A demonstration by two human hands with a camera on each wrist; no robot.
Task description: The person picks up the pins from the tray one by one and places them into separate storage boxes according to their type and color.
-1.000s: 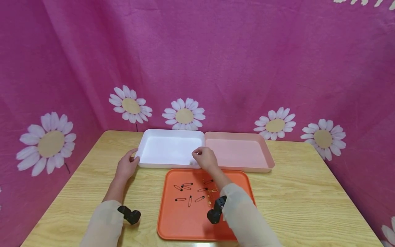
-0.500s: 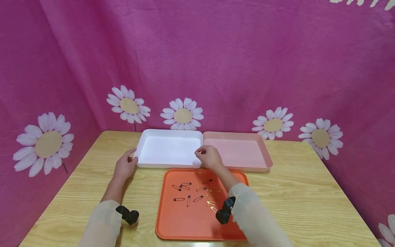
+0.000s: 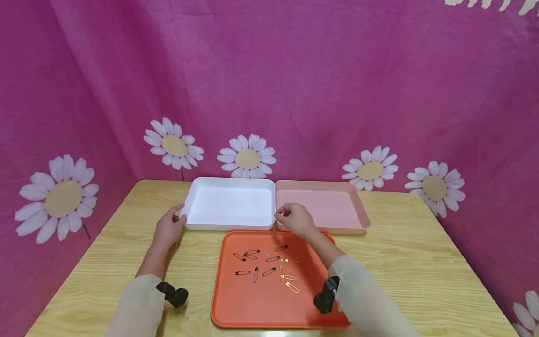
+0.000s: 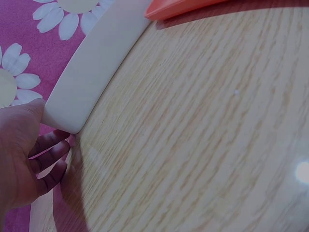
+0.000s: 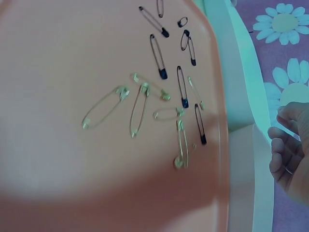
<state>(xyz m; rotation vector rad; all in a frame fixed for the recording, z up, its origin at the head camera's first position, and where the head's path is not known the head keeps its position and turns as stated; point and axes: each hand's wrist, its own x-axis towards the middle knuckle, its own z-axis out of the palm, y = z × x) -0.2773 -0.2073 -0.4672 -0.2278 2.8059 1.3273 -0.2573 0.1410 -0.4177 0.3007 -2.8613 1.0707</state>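
Note:
My left hand (image 3: 167,228) rests at the near left corner of a white tray (image 3: 231,206), touching its outer wall with loose fingers. The left wrist view shows the thumb near the rim and other fingers around the end corner. My right hand (image 3: 298,219) hovers where the white tray meets a pink tray (image 3: 326,206). Its fingers are bent with thumb and forefinger close together; whether something small sits between them cannot be seen. Below lies an orange tray (image 3: 248,306) bearing several black safety pins (image 5: 158,57) and several gold safety pins (image 5: 140,111), loosely scattered.
Everything stands on a wooden table (image 3: 404,262). A pink curtain with printed daisies (image 3: 247,159) hangs behind and at the sides. Each wrist carries a small black camera (image 3: 173,295). The white tray's end wall touches the pink one.
My right hand has drifted right, from above the white tray's near right corner to the pink tray's left end, uncovering more gold pins. My left hand stays at the white tray.

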